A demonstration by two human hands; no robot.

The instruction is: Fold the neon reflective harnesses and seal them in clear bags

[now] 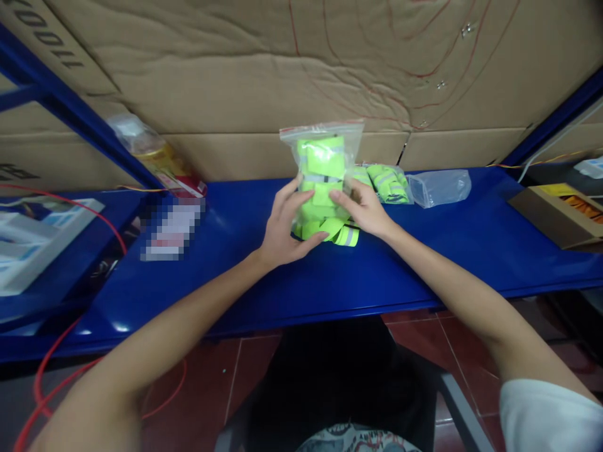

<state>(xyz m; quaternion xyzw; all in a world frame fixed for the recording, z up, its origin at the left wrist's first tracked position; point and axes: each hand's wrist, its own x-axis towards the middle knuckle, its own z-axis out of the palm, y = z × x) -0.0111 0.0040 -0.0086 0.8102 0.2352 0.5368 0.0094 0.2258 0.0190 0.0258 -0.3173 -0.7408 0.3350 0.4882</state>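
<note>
Upright above the blue tabletop is a clear zip bag [325, 160] with folded neon-yellow reflective straps inside. My left hand [285, 226] holds the bag's left side, fingers along its edge and thumb stretched below it. My right hand [366, 207] grips the right side, the thumb lying on its front. Below the bag, a loose neon-yellow strap [347, 235] with a grey reflective stripe rests on the table. Behind my right hand lies another clear bag of yellow straps [389, 183]. An unfilled-looking clear plastic bag [440, 187] is to its right.
A bottle with a yellow and red label [162, 160] leans at the back left. In front of it lies a blurred-out paper [173, 232]. An open cardboard box [553, 216] stands at the right. Cardboard sheets [226, 94] wall the back of the blue table [264, 292].
</note>
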